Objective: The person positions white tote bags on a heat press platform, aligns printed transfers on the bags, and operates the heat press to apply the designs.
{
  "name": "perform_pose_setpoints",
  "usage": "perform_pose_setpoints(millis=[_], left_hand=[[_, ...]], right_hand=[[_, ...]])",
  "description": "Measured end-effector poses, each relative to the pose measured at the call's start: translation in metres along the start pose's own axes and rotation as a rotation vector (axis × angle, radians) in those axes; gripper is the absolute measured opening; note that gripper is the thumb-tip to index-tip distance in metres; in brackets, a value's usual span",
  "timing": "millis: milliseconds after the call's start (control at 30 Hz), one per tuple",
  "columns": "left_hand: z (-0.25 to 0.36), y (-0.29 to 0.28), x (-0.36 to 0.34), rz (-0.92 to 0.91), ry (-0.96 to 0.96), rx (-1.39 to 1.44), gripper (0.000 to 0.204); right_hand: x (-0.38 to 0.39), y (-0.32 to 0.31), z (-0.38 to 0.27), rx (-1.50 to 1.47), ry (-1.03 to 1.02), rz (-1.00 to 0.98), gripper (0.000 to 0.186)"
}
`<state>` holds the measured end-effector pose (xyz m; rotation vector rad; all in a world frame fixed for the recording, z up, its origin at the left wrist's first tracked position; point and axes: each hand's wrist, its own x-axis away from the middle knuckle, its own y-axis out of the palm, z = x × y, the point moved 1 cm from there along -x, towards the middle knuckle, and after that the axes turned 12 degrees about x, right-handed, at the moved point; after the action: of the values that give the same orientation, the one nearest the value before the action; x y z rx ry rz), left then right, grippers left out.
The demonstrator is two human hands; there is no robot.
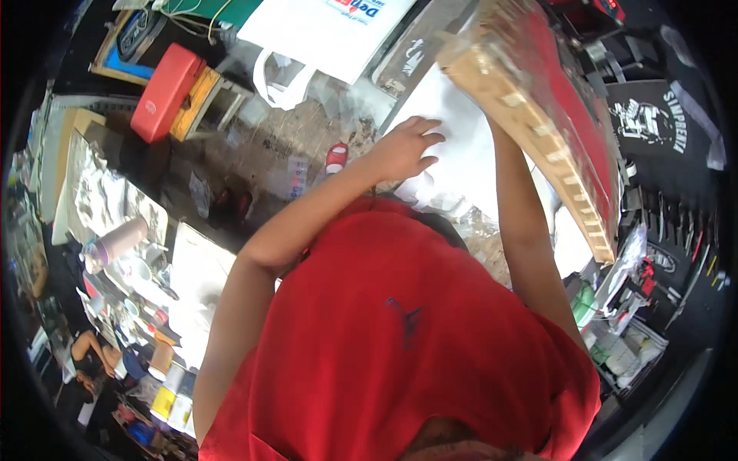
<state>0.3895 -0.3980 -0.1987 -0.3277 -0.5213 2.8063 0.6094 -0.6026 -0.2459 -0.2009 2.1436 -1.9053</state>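
Note:
My left hand (407,147) is over the left edge of a bright white sheet or cloth (469,165), its fingers spread and nothing in them. Whether it touches the white surface, I cannot tell. A large frame (530,107) edged in brown tape, with a red face, stands tilted above the white surface on the right. My right forearm (519,196) reaches up beneath this frame, which covers my right hand, so its fingers and any hold are hidden.
A white printed bag (327,38) lies at the far side. To its left, a red box (167,92) sits by a wooden stool (201,100). Tools (684,230) hang at the right. A cluttered table with a tumbler (119,242) is at left; another person (88,361) is lower left.

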Motion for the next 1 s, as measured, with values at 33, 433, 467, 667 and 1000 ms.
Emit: perform_pose_setpoints(millis=[33,433,467,667,1000], left_hand=[[-0.010,0.004,-0.003,-0.028,-0.010,-0.090,0.042],[-0.023,-0.004,-0.008,-0.189,-0.118,-0.159,0.054],[-0.025,-0.004,-0.009,-0.220,-0.127,-0.144,0.056],[-0.031,-0.009,-0.016,-0.305,-0.187,-0.016,0.061],[-0.038,-0.016,-0.021,-0.334,-0.162,0.012,0.051]], right_hand=[[-0.001,0.003,-0.011,0.043,-0.051,0.023,0.038],[-0.024,-0.013,-0.043,0.204,-0.069,-0.108,0.035],[-0.001,-0.009,-0.044,0.199,-0.139,-0.020,0.032],[-0.013,-0.003,-0.042,0.100,-0.136,0.161,0.018],[0.048,-0.009,0.007,0.085,-0.170,0.503,0.020]])
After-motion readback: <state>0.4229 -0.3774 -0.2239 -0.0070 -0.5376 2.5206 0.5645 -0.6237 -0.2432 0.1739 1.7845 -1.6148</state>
